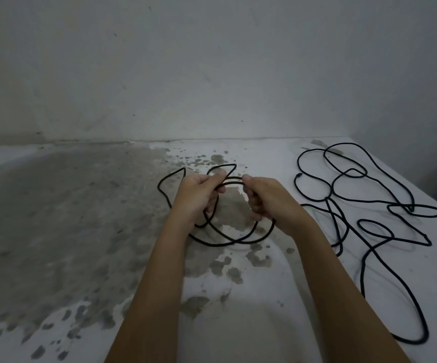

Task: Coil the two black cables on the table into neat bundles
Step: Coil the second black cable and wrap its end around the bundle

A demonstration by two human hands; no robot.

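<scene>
The step in hand is, as I judge, the coiling of the first cable (228, 243). It hangs in a few uneven loops between both hands, above the middle of the bench (264, 310). The lower arcs touch the bench or hang just above it; I cannot tell which. One loose loop stands out to the left of the left hand (199, 195). This hand is curled round the gathered strands, with the thumb on top. The right hand (267, 197) is also closed round the cable, just beside the left one, and two strands bridge the small gap between them.

To do this step well, I think one hand should only hold the bundle and the other should feed each new turn. Each turn should get the same size as the turns before it. The loop at the left is wider than the others and has a sharp bend, so it probably needs to be pulled in and smoothed. A small twist of the cable with each turn may help it to lie flat.

The second cable (363, 273) lies spread in loose curves at the right of the bench, well apart from the hands, not yet coiled.
</scene>
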